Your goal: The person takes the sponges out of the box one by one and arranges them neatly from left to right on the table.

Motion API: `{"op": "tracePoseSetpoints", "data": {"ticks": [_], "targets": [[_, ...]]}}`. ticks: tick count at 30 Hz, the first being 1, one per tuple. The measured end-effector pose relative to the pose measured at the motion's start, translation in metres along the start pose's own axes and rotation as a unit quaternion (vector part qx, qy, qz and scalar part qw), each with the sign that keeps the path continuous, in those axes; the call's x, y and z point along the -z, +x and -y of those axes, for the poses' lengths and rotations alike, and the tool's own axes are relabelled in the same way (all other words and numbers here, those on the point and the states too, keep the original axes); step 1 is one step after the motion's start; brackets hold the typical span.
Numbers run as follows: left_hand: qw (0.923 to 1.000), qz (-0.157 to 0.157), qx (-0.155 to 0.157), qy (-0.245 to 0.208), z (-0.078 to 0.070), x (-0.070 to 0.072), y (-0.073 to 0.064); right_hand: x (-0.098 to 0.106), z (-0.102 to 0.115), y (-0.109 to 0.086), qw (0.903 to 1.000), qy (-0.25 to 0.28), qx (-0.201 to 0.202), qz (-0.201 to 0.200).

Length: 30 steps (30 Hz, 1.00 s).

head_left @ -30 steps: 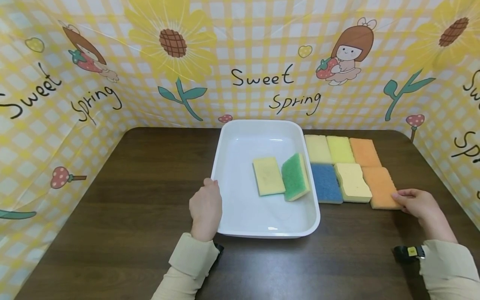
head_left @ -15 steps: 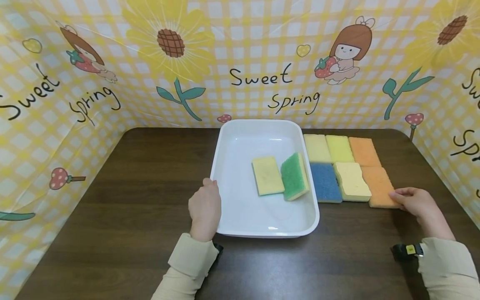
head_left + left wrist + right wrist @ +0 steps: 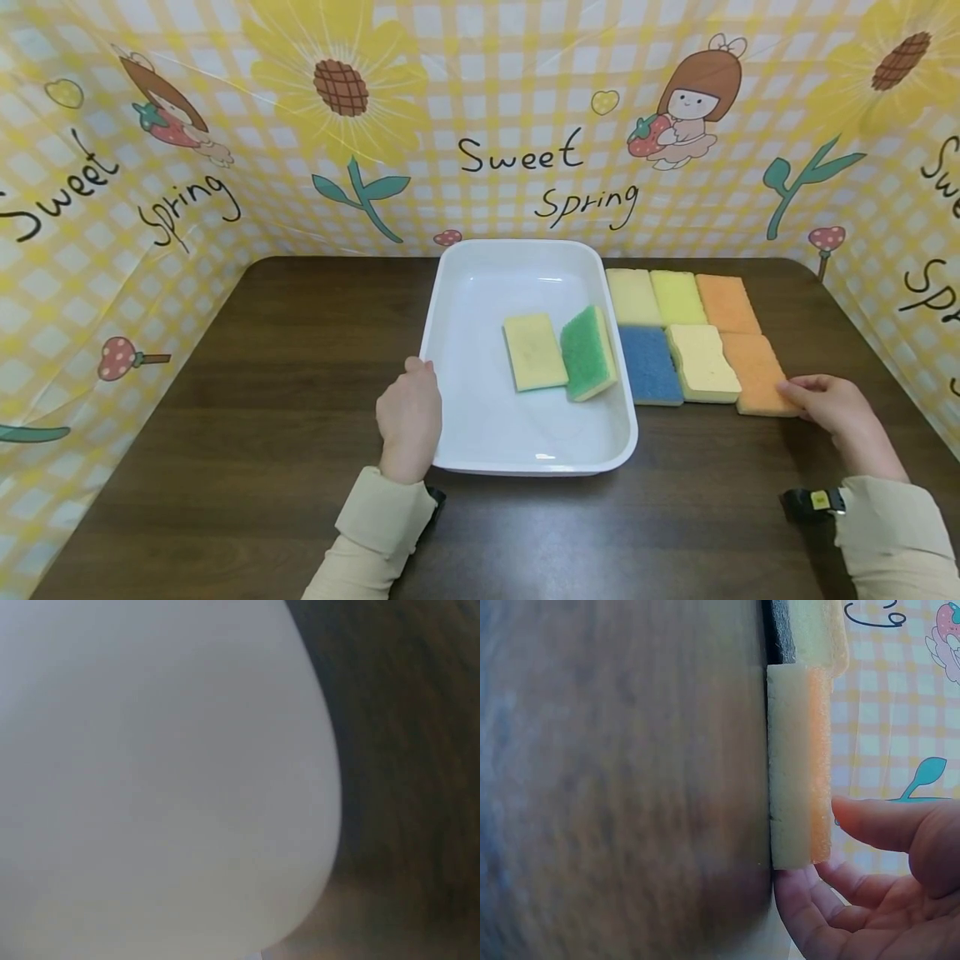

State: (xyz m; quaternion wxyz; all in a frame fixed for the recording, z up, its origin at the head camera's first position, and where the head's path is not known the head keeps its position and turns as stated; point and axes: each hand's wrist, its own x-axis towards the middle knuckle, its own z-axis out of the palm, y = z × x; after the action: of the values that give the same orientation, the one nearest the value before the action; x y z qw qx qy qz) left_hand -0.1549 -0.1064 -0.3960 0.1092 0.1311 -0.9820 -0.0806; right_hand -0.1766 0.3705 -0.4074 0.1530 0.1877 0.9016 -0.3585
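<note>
At the right end of the front row lies an orange-topped sponge [image 3: 756,377]. My right hand [image 3: 842,412] pinches its near right corner. In the right wrist view the thumb lies against the orange face, while the fingers are at the end of the pale foam layer [image 3: 790,772]. On the other side, my left hand [image 3: 410,421] grips the left rim of a white plastic tray [image 3: 480,429], its fingertips hidden behind the wall. Inside the tray are a pale yellow sponge [image 3: 536,352] lying flat and a green-faced sponge [image 3: 587,353] leaning on the right wall.
Right of the tray, a blue sponge [image 3: 651,367] and a wavy cream sponge [image 3: 702,363] complete the front row. Behind them lie a cream sponge [image 3: 633,297], a yellow sponge [image 3: 678,297] and another orange sponge [image 3: 728,303]. A checked cloth [image 3: 510,75] rises behind the dark wooden table [image 3: 300,350].
</note>
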Motion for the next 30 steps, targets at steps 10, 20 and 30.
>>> {"op": "tracePoseSetpoints", "data": {"ticks": [10, 20, 30], "targets": [[1.0000, -0.007, -0.003, -0.004, -0.001, -0.001, 0.000, -0.001, 0.006, -0.008, 0.9996, 0.014, -0.023, -0.004], [0.9999, -0.009, -0.004, -0.004, 0.000, -0.001, 0.000, 0.003, 0.031, -0.022, 0.9991, 0.016, 0.019, -0.035], [0.9999, -0.012, -0.005, -0.001, 0.000, -0.001, 0.000, -0.004, 0.077, -0.045, 0.9933, -0.005, 0.103, -0.051]]}}
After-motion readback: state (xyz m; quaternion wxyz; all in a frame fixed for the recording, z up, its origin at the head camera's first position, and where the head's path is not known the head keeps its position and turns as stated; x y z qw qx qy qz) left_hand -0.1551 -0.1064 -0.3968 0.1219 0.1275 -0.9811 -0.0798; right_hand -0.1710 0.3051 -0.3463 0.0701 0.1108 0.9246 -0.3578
